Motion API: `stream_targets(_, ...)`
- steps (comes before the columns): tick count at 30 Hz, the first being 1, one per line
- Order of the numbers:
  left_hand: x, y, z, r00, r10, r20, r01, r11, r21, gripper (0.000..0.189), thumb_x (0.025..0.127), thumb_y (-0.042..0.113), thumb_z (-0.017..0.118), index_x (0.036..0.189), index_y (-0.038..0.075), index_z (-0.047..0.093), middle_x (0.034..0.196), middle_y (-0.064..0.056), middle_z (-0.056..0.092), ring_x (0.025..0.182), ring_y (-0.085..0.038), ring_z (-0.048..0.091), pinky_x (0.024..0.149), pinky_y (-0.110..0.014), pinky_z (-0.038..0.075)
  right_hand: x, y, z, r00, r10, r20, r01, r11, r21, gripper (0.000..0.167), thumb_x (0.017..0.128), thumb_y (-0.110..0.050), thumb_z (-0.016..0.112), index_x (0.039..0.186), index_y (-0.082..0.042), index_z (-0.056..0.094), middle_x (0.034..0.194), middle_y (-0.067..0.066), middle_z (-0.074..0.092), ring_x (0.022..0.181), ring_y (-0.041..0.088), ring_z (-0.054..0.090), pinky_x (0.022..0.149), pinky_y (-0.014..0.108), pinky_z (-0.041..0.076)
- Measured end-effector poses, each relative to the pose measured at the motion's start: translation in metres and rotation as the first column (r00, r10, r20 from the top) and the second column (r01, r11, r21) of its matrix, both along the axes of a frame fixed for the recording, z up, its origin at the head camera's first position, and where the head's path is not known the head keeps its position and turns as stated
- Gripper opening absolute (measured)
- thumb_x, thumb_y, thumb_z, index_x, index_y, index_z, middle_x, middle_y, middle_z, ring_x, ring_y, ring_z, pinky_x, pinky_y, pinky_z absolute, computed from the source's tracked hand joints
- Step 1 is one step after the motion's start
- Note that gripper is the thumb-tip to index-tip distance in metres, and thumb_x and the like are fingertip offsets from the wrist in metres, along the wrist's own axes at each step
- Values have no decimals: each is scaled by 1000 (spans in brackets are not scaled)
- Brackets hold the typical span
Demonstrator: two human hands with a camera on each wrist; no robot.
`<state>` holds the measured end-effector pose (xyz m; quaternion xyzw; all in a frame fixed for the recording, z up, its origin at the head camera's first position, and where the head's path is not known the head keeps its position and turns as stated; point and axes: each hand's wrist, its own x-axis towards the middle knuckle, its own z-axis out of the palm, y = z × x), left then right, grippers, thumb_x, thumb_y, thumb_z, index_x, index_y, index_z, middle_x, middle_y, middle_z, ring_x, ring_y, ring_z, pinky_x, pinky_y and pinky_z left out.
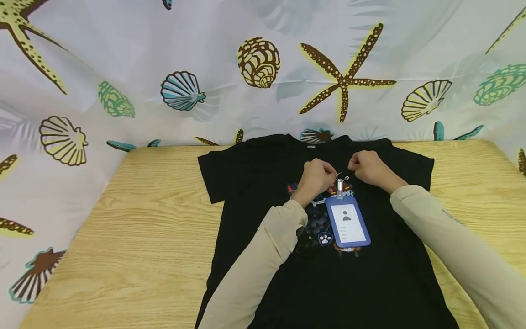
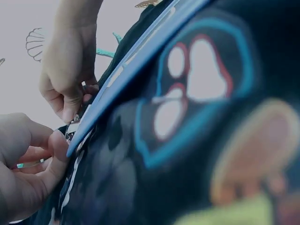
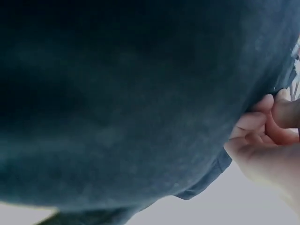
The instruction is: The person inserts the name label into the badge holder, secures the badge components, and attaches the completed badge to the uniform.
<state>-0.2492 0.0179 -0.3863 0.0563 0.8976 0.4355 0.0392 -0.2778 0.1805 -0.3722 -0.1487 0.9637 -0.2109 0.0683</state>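
Note:
A black T-shirt (image 1: 394,274) with a printed front lies spread on the table, collar at the far side. On its chest rests a blue badge holder (image 1: 361,219) with a white card, its metal clip (image 1: 339,187) toward the collar. A thin pin (image 1: 339,173) stands unfastened at the clip's top. My left hand (image 1: 317,176) pinches the pin end between thumb and fingers. Just right of the pin, my right hand (image 1: 367,167) has thumb and fingertips together at the shirt cloth, pinching it. In the right wrist view, its curled fingers (image 3: 253,124) meet at the shirt's surface.
The wooden table (image 1: 164,237) shows on both sides of the shirt. Behind it and along the left hangs a white cloth (image 1: 218,41) printed with shells and starfish. Both forearms, in beige sleeves (image 1: 263,251), reach across the shirt.

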Motion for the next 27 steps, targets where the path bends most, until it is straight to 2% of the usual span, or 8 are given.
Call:
stream_targets(3, 0, 5, 1, 1000, -6, -5, 6, 999, -42, 12, 90, 9, 64, 83, 6, 74, 57, 2, 62, 44, -6, 58, 50, -16, 45, 0, 4, 1, 999, -20, 32, 21, 999, -50, 13, 95, -4, 53, 92, 6, 62, 80, 13, 58, 72, 25, 52, 65, 34, 44)
stream_targets(6, -1, 10, 2, 1000, -2, -4, 1, 999, -49, 15, 89, 6, 63, 79, 7, 73, 53, 1, 61, 42, -7, 58, 47, -16, 45, 1, 5, 2, 998, -21, 54, 25, 997, -68, 16, 96, -5, 52, 93, 7, 62, 81, 12, 57, 72, 25, 52, 65, 34, 43)
stream_targets(13, -5, 15, 3, 999, 24, -27, -26, 998, -55, 22, 84, 7, 66, 63, 9, 70, 46, 1, 59, 41, -6, 57, 41, -17, 40, 2, 3, 3, 999, 11, 42, -9, 999, -53, 14, 96, -5, 52, 90, 4, 61, 77, 10, 55, 69, 23, 51, 63, 32, 41)
stream_targets(17, -6, 18, 2, 998, 21, -56, -24, 998, -65, 21, 84, 5, 66, 64, 10, 71, 45, 2, 58, 42, -6, 56, 41, -16, 39, 3, 1, 4, 998, 41, 40, -40, 999, -34, 10, 94, -2, 53, 90, 4, 61, 76, 9, 55, 69, 22, 51, 63, 31, 41)
stream_targets(23, -7, 22, 0, 994, 24, -108, -37, 992, -124, 25, 86, 7, 63, 63, 13, 72, 45, 4, 57, 46, -5, 56, 45, -15, 41, 4, 0, 5, 997, 72, 26, -72, 997, -17, 9, 93, -1, 54, 90, 4, 61, 75, 9, 55, 67, 22, 50, 61, 29, 40)
stream_targets(27, -7, 25, -1, 991, 34, -131, -48, 994, -100, 29, 84, 5, 62, 58, 14, 69, 43, 5, 56, 40, -4, 54, 42, -15, 40, 4, 0, 5, 996, 86, 17, -86, 996, -20, 10, 93, -2, 54, 90, 3, 62, 74, 8, 55, 66, 22, 50, 59, 29, 39)
